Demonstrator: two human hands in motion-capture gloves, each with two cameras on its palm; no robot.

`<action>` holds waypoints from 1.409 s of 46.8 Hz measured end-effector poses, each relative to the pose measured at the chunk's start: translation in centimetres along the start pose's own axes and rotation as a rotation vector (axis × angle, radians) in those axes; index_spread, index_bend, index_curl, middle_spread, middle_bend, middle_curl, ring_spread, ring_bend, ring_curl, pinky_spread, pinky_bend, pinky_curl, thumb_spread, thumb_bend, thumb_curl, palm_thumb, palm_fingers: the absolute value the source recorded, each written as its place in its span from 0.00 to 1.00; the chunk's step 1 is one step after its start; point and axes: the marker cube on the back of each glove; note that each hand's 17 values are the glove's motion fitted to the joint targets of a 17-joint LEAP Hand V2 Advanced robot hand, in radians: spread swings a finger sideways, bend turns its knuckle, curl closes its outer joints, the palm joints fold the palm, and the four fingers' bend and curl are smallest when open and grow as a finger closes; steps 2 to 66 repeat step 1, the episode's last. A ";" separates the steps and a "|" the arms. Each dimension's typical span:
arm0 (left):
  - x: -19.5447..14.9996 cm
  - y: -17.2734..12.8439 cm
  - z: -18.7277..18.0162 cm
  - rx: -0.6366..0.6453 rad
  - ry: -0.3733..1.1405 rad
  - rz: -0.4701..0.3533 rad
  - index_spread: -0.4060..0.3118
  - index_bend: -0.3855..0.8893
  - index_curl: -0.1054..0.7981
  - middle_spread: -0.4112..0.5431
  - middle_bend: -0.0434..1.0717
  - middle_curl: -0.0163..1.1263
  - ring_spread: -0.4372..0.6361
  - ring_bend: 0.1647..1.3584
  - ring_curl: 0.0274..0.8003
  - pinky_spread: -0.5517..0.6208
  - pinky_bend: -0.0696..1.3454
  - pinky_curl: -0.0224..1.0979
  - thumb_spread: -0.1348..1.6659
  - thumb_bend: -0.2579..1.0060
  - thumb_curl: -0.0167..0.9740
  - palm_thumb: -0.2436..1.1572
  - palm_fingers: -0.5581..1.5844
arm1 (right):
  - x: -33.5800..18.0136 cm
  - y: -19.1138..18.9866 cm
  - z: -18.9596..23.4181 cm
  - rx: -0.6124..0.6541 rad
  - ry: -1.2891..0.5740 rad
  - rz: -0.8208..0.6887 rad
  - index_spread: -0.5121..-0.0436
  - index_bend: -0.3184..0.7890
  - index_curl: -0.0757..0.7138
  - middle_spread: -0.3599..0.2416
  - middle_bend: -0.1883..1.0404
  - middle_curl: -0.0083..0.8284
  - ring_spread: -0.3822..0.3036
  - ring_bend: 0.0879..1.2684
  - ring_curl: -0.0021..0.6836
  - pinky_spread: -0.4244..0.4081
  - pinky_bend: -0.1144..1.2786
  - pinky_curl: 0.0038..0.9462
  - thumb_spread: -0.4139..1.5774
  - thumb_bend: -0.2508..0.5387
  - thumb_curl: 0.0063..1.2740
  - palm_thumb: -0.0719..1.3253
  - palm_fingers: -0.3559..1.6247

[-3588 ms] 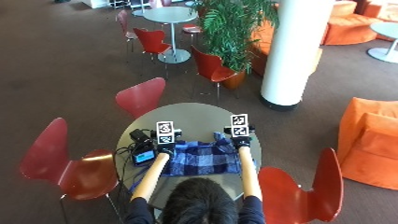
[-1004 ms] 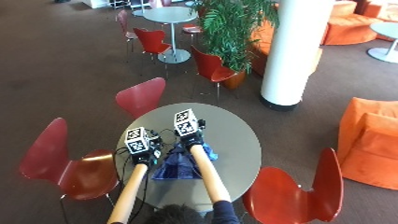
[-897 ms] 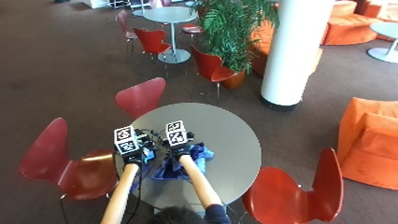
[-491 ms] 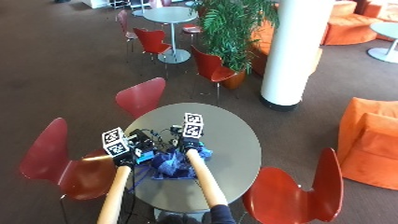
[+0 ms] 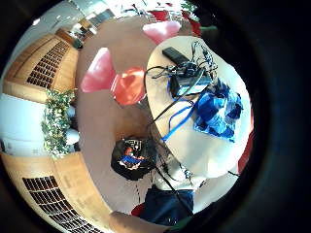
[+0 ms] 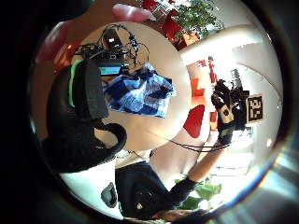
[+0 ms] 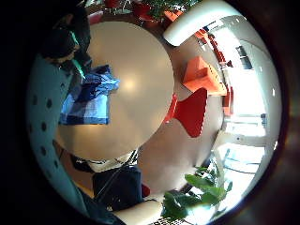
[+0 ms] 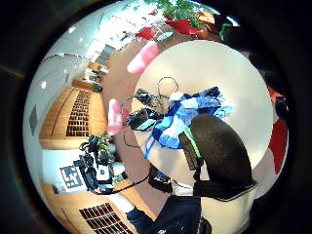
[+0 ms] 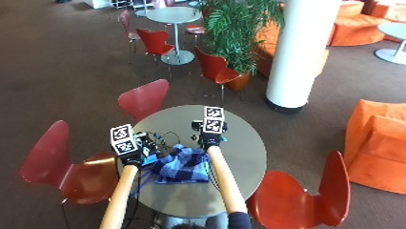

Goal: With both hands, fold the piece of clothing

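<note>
A blue and white checked piece of clothing (image 9: 184, 164) lies bunched in a loose fold on the round grey table (image 9: 247, 138), left of its middle. My left hand (image 9: 132, 156) hovers over the table's left edge, beside the clothing, and holds nothing. My right hand (image 9: 209, 139) is raised above the clothing's far right corner, fingers spread, as the left thumb side palm view shows (image 6: 224, 112). The clothing (image 6: 140, 91) lies free on the table under both palms (image 8: 187, 117). My left thumb (image 6: 88, 93) sticks out in front of it.
A small device with tangled cables (image 9: 152, 140) sits at the table's left, against the clothing, and a blue strap (image 5: 177, 124) trails from it. Red chairs (image 9: 70, 167) (image 9: 298, 200) (image 9: 143, 98) ring the table. A black bag (image 5: 133, 158) stands on the floor.
The clothing lay spread flat with a hand at each far corner. Both hands swept left over it, then parted and lifted off, leaving it bunched.
</note>
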 end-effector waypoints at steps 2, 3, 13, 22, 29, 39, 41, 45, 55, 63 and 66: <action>0.0 0.0 -0.1 -0.001 -0.001 0.000 0.41 0.44 0.55 0.48 0.18 0.28 0.61 0.21 0.35 0.57 0.23 0.34 0.87 0.24 0.35 0.43 0.46 | 0.1 -0.3 0.0 0.044 0.003 -0.007 0.42 0.38 0.31 0.47 0.30 0.51 0.43 0.36 0.57 0.42 0.61 0.37 0.80 0.30 0.25 0.52 0.53; 0.0 0.0 -0.1 -0.001 -0.001 0.000 0.41 0.44 0.55 0.48 0.18 0.28 0.61 0.21 0.35 0.57 0.23 0.34 0.87 0.24 0.35 0.43 0.46 | 0.1 -0.3 0.0 0.044 0.003 -0.007 0.42 0.38 0.31 0.47 0.30 0.51 0.43 0.36 0.57 0.42 0.61 0.37 0.80 0.30 0.25 0.52 0.53; 0.0 0.0 -0.1 -0.001 -0.001 0.000 0.41 0.44 0.55 0.48 0.18 0.28 0.61 0.21 0.35 0.57 0.23 0.34 0.87 0.24 0.35 0.43 0.46 | 0.1 -0.3 0.0 0.044 0.003 -0.007 0.42 0.38 0.31 0.47 0.30 0.51 0.43 0.36 0.57 0.42 0.61 0.37 0.80 0.30 0.25 0.52 0.53; 0.0 0.0 -0.1 -0.001 -0.001 0.000 0.41 0.44 0.55 0.48 0.18 0.28 0.61 0.21 0.35 0.57 0.23 0.34 0.87 0.24 0.35 0.43 0.46 | 0.1 -0.3 0.0 0.044 0.003 -0.007 0.42 0.38 0.31 0.47 0.30 0.51 0.43 0.36 0.57 0.42 0.61 0.37 0.80 0.30 0.25 0.52 0.53; 0.0 0.0 -0.1 -0.001 -0.001 0.000 0.41 0.44 0.55 0.48 0.18 0.28 0.61 0.21 0.35 0.57 0.23 0.34 0.87 0.24 0.35 0.43 0.46 | 0.1 -0.3 0.0 0.044 0.003 -0.007 0.42 0.38 0.31 0.47 0.30 0.51 0.43 0.36 0.57 0.42 0.61 0.37 0.80 0.30 0.25 0.52 0.53; 0.0 0.0 -0.1 -0.001 -0.001 0.000 0.41 0.44 0.55 0.48 0.18 0.28 0.61 0.21 0.35 0.57 0.23 0.34 0.87 0.24 0.35 0.43 0.46 | 0.1 -0.3 0.0 0.044 0.003 -0.007 0.42 0.38 0.31 0.47 0.30 0.51 0.43 0.36 0.57 0.42 0.61 0.37 0.80 0.30 0.25 0.52 0.53; 0.0 0.0 -0.1 -0.001 -0.001 0.000 0.41 0.44 0.55 0.48 0.18 0.28 0.61 0.21 0.35 0.57 0.23 0.34 0.87 0.24 0.35 0.43 0.46 | 0.1 -0.3 0.0 0.044 0.003 -0.007 0.42 0.38 0.31 0.47 0.30 0.51 0.43 0.36 0.57 0.42 0.61 0.37 0.80 0.30 0.25 0.52 0.53; 0.0 0.0 -0.1 -0.001 -0.001 0.000 0.41 0.44 0.55 0.48 0.18 0.28 0.61 0.21 0.35 0.57 0.23 0.34 0.87 0.24 0.35 0.43 0.46 | 0.1 -0.3 0.0 0.044 0.003 -0.007 0.42 0.38 0.31 0.47 0.30 0.51 0.43 0.36 0.57 0.42 0.61 0.37 0.80 0.30 0.25 0.52 0.53; 0.0 0.0 -0.1 -0.001 -0.001 0.000 0.41 0.44 0.55 0.48 0.18 0.28 0.61 0.21 0.35 0.57 0.23 0.34 0.87 0.24 0.35 0.43 0.46 | 0.1 -0.3 0.0 0.044 0.003 -0.007 0.42 0.38 0.31 0.47 0.30 0.51 0.43 0.36 0.57 0.42 0.61 0.37 0.80 0.30 0.25 0.52 0.53; 0.0 0.0 -0.1 -0.001 -0.001 0.000 0.41 0.44 0.55 0.48 0.18 0.28 0.61 0.21 0.35 0.57 0.23 0.34 0.87 0.24 0.35 0.43 0.46 | 0.1 -0.3 0.0 0.044 0.003 -0.007 0.42 0.38 0.31 0.47 0.30 0.51 0.43 0.36 0.57 0.42 0.61 0.37 0.80 0.30 0.25 0.52 0.53; 0.0 0.0 -0.1 -0.001 -0.001 0.000 0.41 0.44 0.55 0.48 0.18 0.28 0.61 0.21 0.35 0.57 0.23 0.34 0.87 0.24 0.35 0.43 0.46 | 0.1 -0.3 0.0 0.044 0.003 -0.007 0.42 0.38 0.31 0.47 0.30 0.51 0.43 0.36 0.57 0.42 0.61 0.37 0.80 0.30 0.25 0.52 0.53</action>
